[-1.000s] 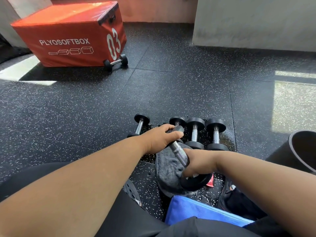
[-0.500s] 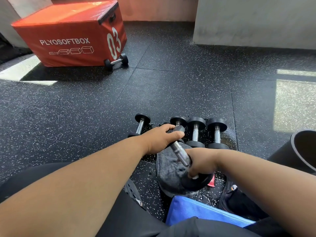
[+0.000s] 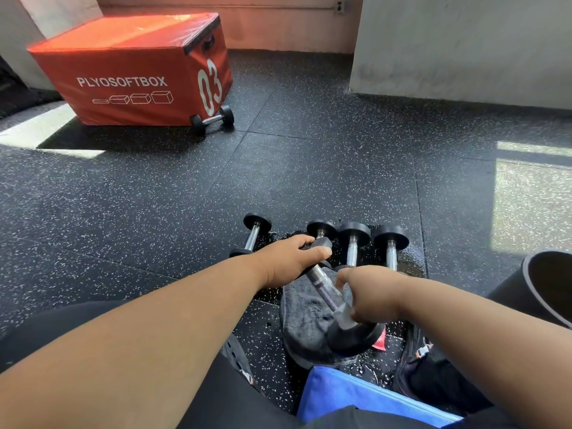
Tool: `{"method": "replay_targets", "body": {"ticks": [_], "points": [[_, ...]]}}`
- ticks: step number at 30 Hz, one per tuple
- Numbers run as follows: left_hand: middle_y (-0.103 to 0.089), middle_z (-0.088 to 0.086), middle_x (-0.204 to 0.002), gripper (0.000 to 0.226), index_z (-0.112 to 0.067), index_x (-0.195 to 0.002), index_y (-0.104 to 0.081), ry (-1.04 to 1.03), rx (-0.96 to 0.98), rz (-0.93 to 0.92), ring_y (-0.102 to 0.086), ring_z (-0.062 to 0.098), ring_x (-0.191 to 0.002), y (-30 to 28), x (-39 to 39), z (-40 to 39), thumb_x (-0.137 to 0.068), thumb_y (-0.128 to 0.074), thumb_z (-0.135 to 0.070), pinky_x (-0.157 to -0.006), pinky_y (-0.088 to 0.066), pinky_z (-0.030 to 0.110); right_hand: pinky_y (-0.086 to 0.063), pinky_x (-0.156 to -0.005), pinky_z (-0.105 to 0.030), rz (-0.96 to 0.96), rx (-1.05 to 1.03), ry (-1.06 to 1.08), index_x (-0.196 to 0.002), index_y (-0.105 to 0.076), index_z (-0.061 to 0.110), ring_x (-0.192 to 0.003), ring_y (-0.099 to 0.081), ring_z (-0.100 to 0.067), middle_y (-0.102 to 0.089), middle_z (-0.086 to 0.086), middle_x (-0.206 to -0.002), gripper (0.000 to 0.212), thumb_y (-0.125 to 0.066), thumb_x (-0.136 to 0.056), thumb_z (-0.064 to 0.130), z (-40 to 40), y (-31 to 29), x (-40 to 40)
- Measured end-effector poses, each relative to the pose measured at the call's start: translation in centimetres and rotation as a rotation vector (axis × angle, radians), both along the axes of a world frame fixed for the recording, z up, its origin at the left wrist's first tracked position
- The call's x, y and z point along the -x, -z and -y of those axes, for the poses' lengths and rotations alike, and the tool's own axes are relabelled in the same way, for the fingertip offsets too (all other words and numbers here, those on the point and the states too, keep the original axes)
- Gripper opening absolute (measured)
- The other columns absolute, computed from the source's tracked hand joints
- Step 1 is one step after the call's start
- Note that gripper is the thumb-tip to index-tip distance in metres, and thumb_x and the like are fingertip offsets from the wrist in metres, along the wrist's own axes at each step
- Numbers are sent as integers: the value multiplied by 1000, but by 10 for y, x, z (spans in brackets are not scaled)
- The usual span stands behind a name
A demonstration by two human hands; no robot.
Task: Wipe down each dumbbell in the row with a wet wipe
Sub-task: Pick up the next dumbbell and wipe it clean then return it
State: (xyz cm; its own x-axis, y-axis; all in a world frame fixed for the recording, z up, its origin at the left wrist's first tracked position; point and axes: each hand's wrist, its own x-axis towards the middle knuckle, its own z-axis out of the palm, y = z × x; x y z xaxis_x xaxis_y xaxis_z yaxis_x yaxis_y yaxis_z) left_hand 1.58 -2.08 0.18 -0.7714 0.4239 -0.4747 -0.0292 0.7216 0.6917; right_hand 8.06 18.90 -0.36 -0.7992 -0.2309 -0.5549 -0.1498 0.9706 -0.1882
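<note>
Right hand [image 3: 368, 297] lower along dumbbell [image 3: 328, 292] handle

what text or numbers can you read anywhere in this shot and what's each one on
"PLYOSOFTBOX": white letters on the long side of the orange box, above a row of four box outlines.
"03": large white number on the orange box's end face, above a dumbbell beside the box.
No readable markings show on the row of dumbbells or the blue bag.
</note>
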Motion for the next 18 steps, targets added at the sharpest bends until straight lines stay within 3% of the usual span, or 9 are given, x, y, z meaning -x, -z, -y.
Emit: {"method": "replay_targets", "body": {"ticks": [2, 5, 12, 16, 18], "points": [[-60, -4, -153, 112, -34, -161, -45, 2, 0, -3, -58, 18, -135, -1, 0, -1, -67, -51, -95, -119, -40, 43, -57, -89, -35, -38, -5, -22, -146, -49, 26, -108, -68, -28, -73, -1, -114, 62, -69, -89, 37, 3, 2, -5], [-60, -5, -153, 109, -35, -161, -44, -2, 0, 6, -59, 18, -134, 1, 0, 0, -69, -53, -95, -120, -40, 44, -60, -85, -40, -35, 48, -18, -143, -45, 23, -100, -68, -29, -72, -4, -112, 70, -70, -80, 40, 8, 8, -10], [-51, -4, -159, 84, -31, -166, -37, 32, -28, 34, -51, 16, -139, -5, -3, 1, -96, -64, -68, -110, -33, 31, -57, -95, -39, 115, 267, 68, -129, -56, 40, -98, -69, -12, -72, 14, -105, 62, -89, -76, 43, -6, 28, -2], [-55, -7, -156, 97, -37, -165, -37, 100, -67, 62, -55, 12, -135, -3, 0, 7, -82, -74, -71, -116, -39, 34, -56, -102, -43, 205, 410, 108, -116, -65, 36, -103, -72, -9, -76, 15, -110, 44, -89, -79, 36, -11, 38, -2], [-55, -6, -157, 96, -38, -166, -36, 140, -73, 54, -57, 11, -134, 0, 2, 7, -83, -80, -60, -115, -42, 33, -55, -104, -41, 207, 466, 132, -117, -67, 33, -107, -72, -10, -75, 13, -113, 43, -89, -79, 35, -12, 41, -4]]}}
